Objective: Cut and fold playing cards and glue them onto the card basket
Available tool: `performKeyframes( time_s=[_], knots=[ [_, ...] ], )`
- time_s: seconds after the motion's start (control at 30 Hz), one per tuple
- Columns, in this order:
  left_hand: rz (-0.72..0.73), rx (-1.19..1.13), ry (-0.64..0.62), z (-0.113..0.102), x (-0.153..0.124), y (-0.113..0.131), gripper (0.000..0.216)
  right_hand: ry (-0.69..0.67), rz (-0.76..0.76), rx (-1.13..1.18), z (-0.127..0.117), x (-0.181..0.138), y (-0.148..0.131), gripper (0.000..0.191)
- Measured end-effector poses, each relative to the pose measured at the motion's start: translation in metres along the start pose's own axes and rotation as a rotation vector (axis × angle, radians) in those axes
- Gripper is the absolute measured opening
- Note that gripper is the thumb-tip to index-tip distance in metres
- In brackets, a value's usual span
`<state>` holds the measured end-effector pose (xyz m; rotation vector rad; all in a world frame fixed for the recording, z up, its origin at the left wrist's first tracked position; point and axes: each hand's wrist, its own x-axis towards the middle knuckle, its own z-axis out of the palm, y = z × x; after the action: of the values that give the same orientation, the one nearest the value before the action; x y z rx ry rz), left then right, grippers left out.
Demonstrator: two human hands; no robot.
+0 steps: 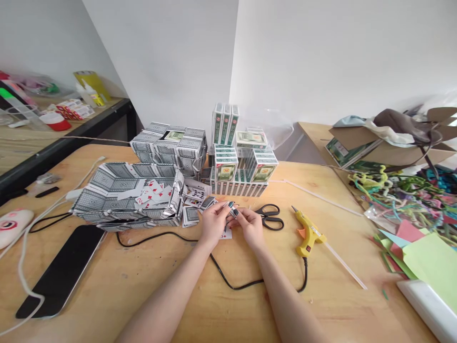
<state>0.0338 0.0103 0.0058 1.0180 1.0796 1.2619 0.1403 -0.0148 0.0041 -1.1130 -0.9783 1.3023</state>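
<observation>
White walls meet in a corner behind a pale wooden worktop (143,295) crowded with craft materials. The head view shows both forearms reaching in from below. The left hand (213,223) and right hand (251,227) come together near the middle of the worktop.

Between them sits a small grey-backed piece that looks to be a folded card (227,207), though it is too small to read its face. The fingers (219,210) of both hands are closed on it in a fine pinch from either side. The thumbs are tucked under and the tips sit on top, so the piece is lifted just clear of the wood. A loose card (226,234) with red pips lies flat directly beneath the hands.

By the look of it the folded card is very light, thin and springy, with a glossy coat that is likely slippery. It would probably crease or dent under a hard squeeze. The edges close to the fold seem the safest place to grip, which is about where the fingertips sit.

Black scissors (270,216) lie just to the right of the right hand, and a yellow glue gun (309,233) lies beyond them. Its black cord (228,281) loops under both wrists. A card-built tray (132,195) stands to the left, and stacked card boxes (243,166) stand behind the hands.
</observation>
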Motion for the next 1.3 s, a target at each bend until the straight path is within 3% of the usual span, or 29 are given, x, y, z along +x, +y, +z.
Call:
performKeyframes(
  time_s=[0.73,1.3],
  knots=[
    [-0.003,0.094,-0.043,-0.0075,0.0028,0.0008,0.018,-0.012,0.009,-0.084,0.0011,-0.0011,-0.0003,0.027],
    [-0.162,-0.092,-0.024,-0.0066,0.0057,0.0065,0.025,-0.118,-0.059,-0.153,-0.0004,-0.0017,-0.0051,0.028]
  ],
)
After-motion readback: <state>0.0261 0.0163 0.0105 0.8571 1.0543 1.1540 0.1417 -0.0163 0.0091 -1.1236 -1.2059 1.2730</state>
